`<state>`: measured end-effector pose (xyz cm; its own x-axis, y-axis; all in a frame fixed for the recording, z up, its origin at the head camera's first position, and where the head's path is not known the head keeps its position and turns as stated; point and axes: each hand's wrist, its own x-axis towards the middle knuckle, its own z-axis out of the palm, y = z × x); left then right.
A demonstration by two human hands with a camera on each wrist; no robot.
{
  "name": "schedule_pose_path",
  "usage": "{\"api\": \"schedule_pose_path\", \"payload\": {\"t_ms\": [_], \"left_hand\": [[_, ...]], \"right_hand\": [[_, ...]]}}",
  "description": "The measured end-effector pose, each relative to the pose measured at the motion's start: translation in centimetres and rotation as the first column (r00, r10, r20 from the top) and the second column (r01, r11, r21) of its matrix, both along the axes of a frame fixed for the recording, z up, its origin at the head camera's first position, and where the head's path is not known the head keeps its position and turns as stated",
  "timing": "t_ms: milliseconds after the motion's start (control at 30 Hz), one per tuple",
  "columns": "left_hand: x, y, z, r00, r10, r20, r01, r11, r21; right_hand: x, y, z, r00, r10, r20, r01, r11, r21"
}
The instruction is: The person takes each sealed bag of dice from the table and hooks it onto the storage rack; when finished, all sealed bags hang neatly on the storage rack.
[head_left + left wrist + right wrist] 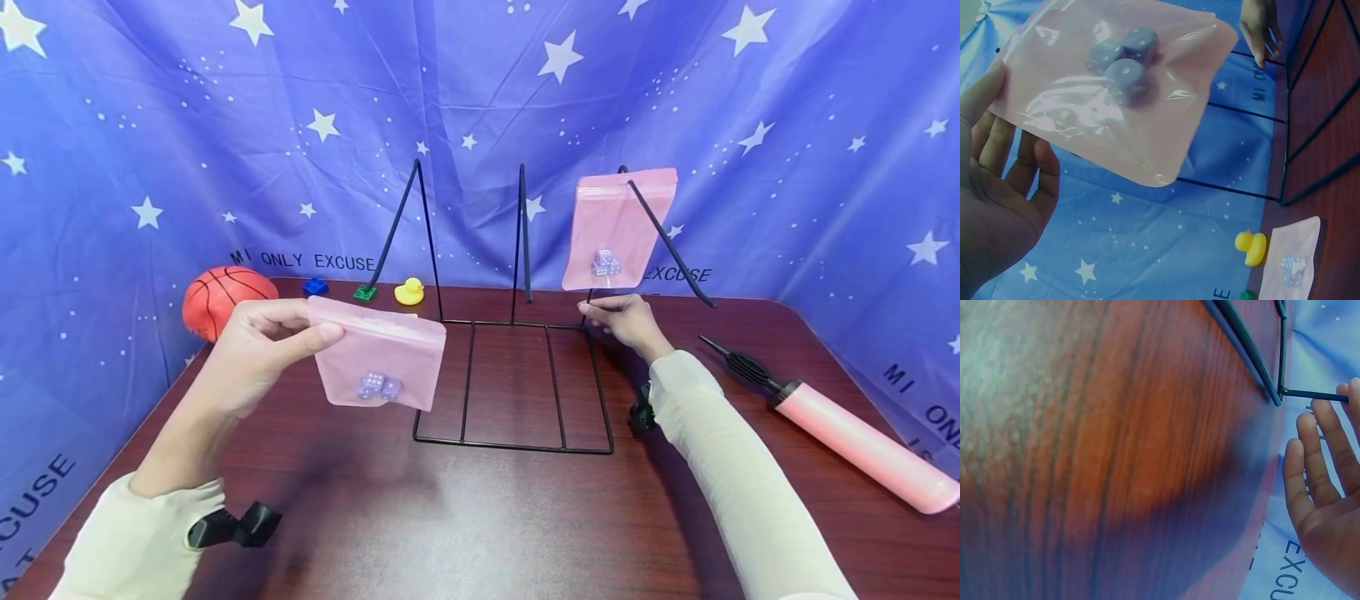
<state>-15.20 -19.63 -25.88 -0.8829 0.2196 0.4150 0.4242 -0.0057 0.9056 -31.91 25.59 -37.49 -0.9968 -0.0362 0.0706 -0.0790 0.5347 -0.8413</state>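
A: While the left hand (251, 350) pinches one pink bag (378, 364) of dice by its corner above the table (480, 517), where is the other?

B: The second bag (618, 229) hangs on the wire rack (517, 379); the right hand (626, 321), fingers relaxed and straight, touches the frame beneath, likely steadying it.

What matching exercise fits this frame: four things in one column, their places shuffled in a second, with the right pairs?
Things:
1. pink bag with dice
2. second pink bag
3. yellow rubber duck
4. pink air pump

Places:
A. lying on the table at the person's right
B. pinched by the left hand
C. hanging on the black wire rack, above the right hand
D. at the table's far edge, beside a green block

Pairs: 1-B, 2-C, 3-D, 4-A
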Motion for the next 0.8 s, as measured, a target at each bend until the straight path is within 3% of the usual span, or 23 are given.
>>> {"api": "schedule_pose_path", "payload": {"t_ms": [200, 433, 600, 800], "left_hand": [[0.2, 0.8, 0.5, 0.999, 0.037, -0.033, -0.034, 0.995, 0.089], [0.1, 1.3, 0.7, 0.997, 0.015, -0.078, 0.001, 0.979, 0.202], [-0.2, 1.4, 0.6, 0.995, -0.006, -0.098, 0.029, 0.971, 0.236], [-0.5, 1.7, 0.5, 0.996, 0.01, -0.085, 0.012, 0.968, 0.252]], "right_hand": [[0.0, 0.0, 0.0, 1.0, -0.001, 0.0, 0.001, 1.0, -0.009], [0.0, -0.2, 0.0, 1.0, -0.016, 0.007, 0.016, 1.0, 0.002], [0.0, -0.2, 0.0, 1.0, -0.011, 0.005, 0.011, 1.0, 0.008], [0.0, -0.1, 0.0, 1.0, 0.019, -0.005, -0.019, 1.0, 0.009]]}}
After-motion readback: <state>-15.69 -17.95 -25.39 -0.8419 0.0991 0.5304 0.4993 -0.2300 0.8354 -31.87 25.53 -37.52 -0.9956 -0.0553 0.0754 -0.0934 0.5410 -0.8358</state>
